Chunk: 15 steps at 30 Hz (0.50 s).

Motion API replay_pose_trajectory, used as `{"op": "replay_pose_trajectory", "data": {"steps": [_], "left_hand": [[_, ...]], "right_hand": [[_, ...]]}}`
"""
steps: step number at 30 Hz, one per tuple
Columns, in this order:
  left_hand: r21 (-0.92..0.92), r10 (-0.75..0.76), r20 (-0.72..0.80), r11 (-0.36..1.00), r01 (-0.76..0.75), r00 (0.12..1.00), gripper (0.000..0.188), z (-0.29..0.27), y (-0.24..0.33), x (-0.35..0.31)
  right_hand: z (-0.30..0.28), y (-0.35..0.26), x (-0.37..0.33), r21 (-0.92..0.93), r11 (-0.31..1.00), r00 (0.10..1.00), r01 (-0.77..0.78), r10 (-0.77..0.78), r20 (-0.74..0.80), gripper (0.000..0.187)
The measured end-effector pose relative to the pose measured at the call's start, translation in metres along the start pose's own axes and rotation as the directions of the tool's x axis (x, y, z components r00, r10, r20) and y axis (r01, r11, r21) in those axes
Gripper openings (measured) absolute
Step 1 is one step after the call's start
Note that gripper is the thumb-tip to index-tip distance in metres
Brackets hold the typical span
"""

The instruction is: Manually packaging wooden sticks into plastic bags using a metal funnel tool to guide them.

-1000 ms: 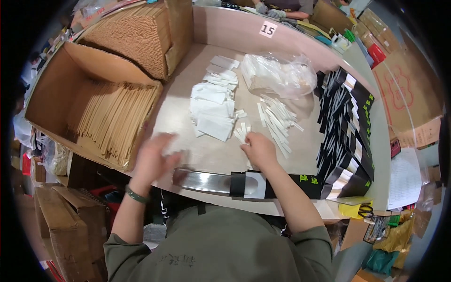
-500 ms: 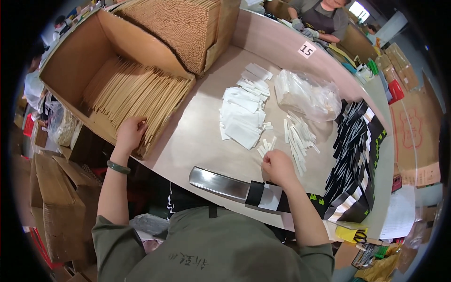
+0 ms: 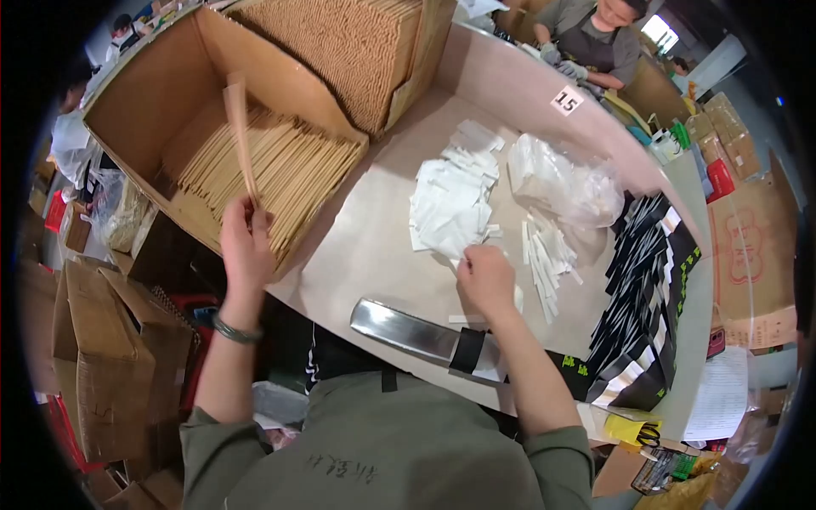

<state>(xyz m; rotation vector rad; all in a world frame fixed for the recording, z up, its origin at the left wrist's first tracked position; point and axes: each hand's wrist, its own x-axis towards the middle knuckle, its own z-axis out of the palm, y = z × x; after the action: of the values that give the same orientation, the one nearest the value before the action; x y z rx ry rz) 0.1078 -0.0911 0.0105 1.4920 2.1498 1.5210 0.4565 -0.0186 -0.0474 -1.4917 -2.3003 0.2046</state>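
Note:
Raised over the front of a cardboard box (image 3: 191, 140) is my left hand (image 3: 246, 242), its fingers closed around thin wooden sticks (image 3: 240, 140). They stand nearly upright and are smeared by motion, so how many there are is unclear. More wooden sticks (image 3: 272, 174) lie side by side in the box. At the lower edge of a pile of white paper slips (image 3: 450, 204), my right hand (image 3: 487, 280) has its fingers pinched together. What is between them is hidden. Narrow white strips (image 3: 548, 259) lie to its right. In front rests a shiny curved metal strip (image 3: 404, 327) with a black band.
Behind the box stands a carton packed with sticks (image 3: 340, 51). A clear plastic bag (image 3: 565, 183) sits at the table's back; black printed sleeves (image 3: 637, 297) are stacked at right. A raised board (image 3: 510, 81) edges the table, with a gloved co-worker (image 3: 591, 51) beyond.
My left hand has lifted sticks up out of the box's front. My right hand has moved slightly up and left, from the small strips to the slip pile. The view has shifted a little.

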Motion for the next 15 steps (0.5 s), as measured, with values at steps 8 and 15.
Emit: {"op": "replay_pose_trajectory", "data": {"steps": [8, 15], "left_hand": [[-0.496, -0.252, 0.333, 0.773, 0.396, 0.909, 0.017, 0.058, -0.008, -0.121], [-0.355, -0.026, 0.634, 0.878, 0.321, 0.773, 0.014, 0.043, 0.008, -0.091]], "right_hand": [[-0.046, -0.053, -0.066, 0.115, 0.954, 0.841, 0.277, -0.298, 0.451, 0.012], [-0.032, -0.065, -0.081, 0.256, 0.958, 0.934, 0.127, -0.202, 0.294, 0.016]]}}
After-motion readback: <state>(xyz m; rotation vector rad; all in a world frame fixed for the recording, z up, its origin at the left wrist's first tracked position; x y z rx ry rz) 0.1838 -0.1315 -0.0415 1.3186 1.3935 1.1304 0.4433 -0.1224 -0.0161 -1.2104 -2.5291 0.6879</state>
